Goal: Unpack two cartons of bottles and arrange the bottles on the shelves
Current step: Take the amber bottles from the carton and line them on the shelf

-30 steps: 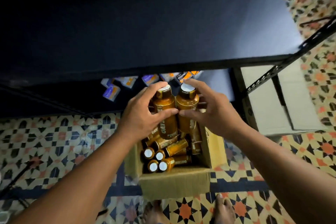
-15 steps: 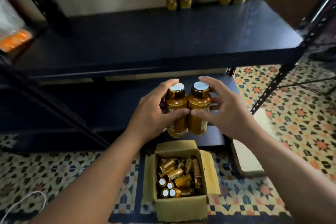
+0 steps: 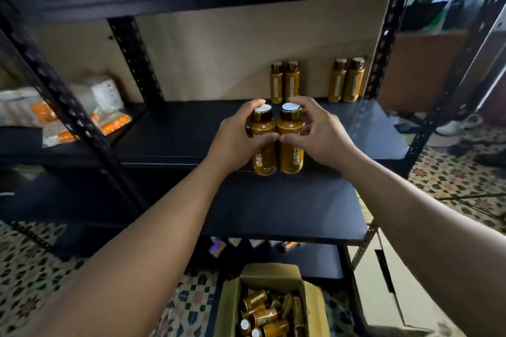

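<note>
Four bottles stand at the shelf back, twelve o'clock of two held bottles; left hand and right hand each grasp one. Packets nine o'clock, carton six.

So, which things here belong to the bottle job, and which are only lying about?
Job: left hand, right hand, two held bottles, four shelved bottles, open carton, black shelf.
Lying about: orange-white packets, small boxes on a lower shelf.
</note>
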A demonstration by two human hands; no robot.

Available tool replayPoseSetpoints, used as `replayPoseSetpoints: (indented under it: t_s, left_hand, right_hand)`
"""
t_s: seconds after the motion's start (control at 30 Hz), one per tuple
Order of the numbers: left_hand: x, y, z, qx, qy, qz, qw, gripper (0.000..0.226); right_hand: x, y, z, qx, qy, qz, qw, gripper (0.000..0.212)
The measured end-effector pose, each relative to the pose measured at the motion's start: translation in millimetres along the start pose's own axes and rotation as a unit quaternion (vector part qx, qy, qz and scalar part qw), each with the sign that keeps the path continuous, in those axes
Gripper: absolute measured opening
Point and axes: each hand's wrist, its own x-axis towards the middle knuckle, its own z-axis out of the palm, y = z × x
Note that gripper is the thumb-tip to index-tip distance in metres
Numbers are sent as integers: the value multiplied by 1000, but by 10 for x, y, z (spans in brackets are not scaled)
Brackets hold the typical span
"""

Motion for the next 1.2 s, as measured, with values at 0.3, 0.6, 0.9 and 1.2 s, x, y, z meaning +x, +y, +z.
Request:
replayPoseSetpoints:
  t_s: [0.3,0.6,0.9,1.2]
  left_hand:
    - [417,-556,16,-38,8,-32,999,77]
    - [914,-1261,-44,-48,-50,-25,997,75]
    - [1068,-1470,-128,-55,-143,-11,988,86]
    - [927,-1739,56,-40,-153,-88,984,81]
  right_hand:
    - [569,240,579,6,-11,55,998,76]
    - [952,371,1099,10,31,125,992,76]
    - [1026,438,1248,28,4,123,992,93]
    - [792,856,1312,60,-81,157,982,89]
